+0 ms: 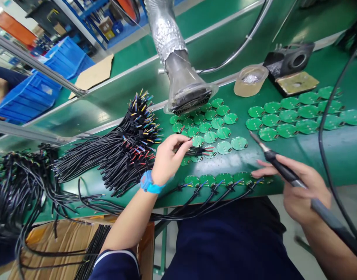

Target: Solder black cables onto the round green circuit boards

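Observation:
My left hand [168, 159] pinches a black cable [198, 152] whose stripped coloured wires reach over a round green circuit board [210, 151]. Many such boards lie in loose rows on the green bench mat [312, 155]. My right hand [302, 190] is shut around a soldering iron [283, 170], and its fine tip points at the boards, a little above them. Along the near edge, a row of boards with cables attached [223, 179] lies just beyond my right fingertips. A dense bundle of black cables with coloured ends [131, 147] lies left of my left hand.
A silver fume extractor hose [178, 66] hangs over the boards. Behind them stand a clear tub of solder bits [250, 79] and a black iron stand [289, 60]. Blue crates [29, 97] and a co-worker's arm [0, 87] show at left, above a cardboard box [64, 245].

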Demonstrator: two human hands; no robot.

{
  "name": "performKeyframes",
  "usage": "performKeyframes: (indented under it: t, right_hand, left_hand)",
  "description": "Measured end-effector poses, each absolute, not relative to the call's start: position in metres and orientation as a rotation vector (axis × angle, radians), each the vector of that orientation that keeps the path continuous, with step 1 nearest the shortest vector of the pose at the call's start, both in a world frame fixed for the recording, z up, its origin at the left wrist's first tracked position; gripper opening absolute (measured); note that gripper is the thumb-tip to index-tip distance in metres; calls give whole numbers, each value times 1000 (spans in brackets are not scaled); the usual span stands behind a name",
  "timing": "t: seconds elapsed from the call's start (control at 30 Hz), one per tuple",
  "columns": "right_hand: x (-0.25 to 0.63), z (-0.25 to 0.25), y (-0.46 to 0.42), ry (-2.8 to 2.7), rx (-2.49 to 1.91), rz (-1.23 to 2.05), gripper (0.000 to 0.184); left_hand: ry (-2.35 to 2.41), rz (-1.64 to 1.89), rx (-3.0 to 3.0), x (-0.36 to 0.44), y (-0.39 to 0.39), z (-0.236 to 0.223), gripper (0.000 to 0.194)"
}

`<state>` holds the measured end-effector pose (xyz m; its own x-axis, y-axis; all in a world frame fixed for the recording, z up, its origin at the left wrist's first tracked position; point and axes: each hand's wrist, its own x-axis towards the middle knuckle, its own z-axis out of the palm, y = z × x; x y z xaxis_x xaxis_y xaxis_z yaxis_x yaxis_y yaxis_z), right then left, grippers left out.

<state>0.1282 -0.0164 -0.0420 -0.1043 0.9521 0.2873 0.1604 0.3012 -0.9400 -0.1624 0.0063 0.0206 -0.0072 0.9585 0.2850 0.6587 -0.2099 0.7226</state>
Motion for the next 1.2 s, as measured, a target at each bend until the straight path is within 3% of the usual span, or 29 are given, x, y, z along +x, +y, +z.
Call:
performKeyframes:
  t: [0.2,0.33,0.43,0.57,0.77,1.03,1.2]
  right_hand:
    - [100,-42,-7,-1385,-673,1432,67]
    - [97,-45,-5,-1574,-742,1468,50]
    - [96,-41,-4,-1649,-876,1338,33]
    - [95,-36,-4,-1666,-963,1294,22]
    - [101,-41,2,-1807,-930,1505,17]
    - [92,-33,7,-1972,-1143,1535,28]
    - [90,-33,8,-2010,-1153,1497,24]
  left_hand:
    - [1452,1405,1985,-152,-3,40,6]
    - [1454,1185,1958,-139,-23,78,14]
    - [1345,918,2014,-133,-49,95,7]
    - [1524,598,2041,-136,-72,61,10]
    - [1753,648,1914,-144,-79,-10,9]
    - [1789,664,1726,-144,-74,-7,5]
    - [1798,660,1644,-144,-72,-9,5]
